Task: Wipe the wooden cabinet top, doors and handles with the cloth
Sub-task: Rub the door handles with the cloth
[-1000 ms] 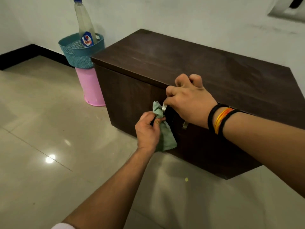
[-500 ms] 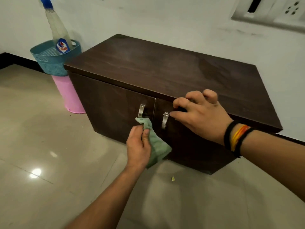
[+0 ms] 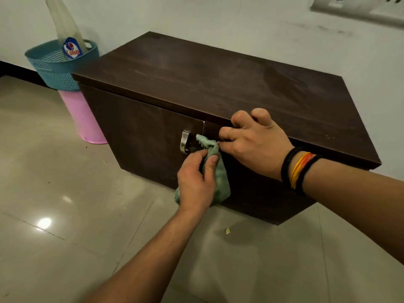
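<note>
A dark wooden cabinet stands against the wall, its top (image 3: 218, 79) bare and faintly streaked. The left door (image 3: 135, 132) shows a metal handle (image 3: 185, 142). My left hand (image 3: 195, 182) grips a bunched green cloth (image 3: 220, 178) and presses its upper end against the spot where the two doors meet, just right of that handle. The right door's handle is hidden behind the cloth and my hands. My right hand (image 3: 255, 143) clamps the cabinet's front edge, fingers curled on top and thumb on the door face beside the cloth's tip.
Left of the cabinet, a teal basket (image 3: 54, 68) sits on a pink bin (image 3: 85, 119) and holds a spray bottle (image 3: 67, 29). A small yellow scrap (image 3: 227, 231) lies on the glossy tiled floor. A wall socket panel (image 3: 360, 7) is at top right.
My left hand has lifted the cloth from below the handles up onto the right handle, covering it. My right hand's fingers have curled tighter on the front edge. The camera view shifted slightly.
</note>
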Motion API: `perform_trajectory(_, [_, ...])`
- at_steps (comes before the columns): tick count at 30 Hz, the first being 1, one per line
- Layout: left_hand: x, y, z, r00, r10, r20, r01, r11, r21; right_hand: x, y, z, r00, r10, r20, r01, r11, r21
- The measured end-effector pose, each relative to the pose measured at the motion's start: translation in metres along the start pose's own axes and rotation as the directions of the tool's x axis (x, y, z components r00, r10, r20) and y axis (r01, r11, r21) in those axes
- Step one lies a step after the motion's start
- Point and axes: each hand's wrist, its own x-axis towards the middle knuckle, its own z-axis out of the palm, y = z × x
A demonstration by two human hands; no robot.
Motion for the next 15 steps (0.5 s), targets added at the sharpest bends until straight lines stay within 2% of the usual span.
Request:
perform_trajectory(7, [0.000,0.010,0.018,0.991,-0.087,-0.102,0.091,0.995,0.038,0.001,0.004,0.001,0.999,-0.042,0.023,0.042,0.999,0.015])
perform_trajectory(10, [-0.011,-0.006,0.019,0.998,-0.031,-0.049,0.031,0.999,-0.012,0.001,0.004,0.001,0.999,-0.046,0.010,0.046,0.999,0.012])
perform_trajectory(13, [-0.009,-0.017,0.015,0.996,0.085,-0.018,-0.085,0.996,0.022,0.002,0.003,0.000,0.999,-0.039,0.005,0.038,0.999,0.013])
perform_trajectory(15, [-0.001,-0.014,0.012,0.994,0.110,-0.018,-0.109,0.993,0.033,0.003,0.003,0.002,0.999,-0.044,-0.007,0.044,0.999,-0.002])
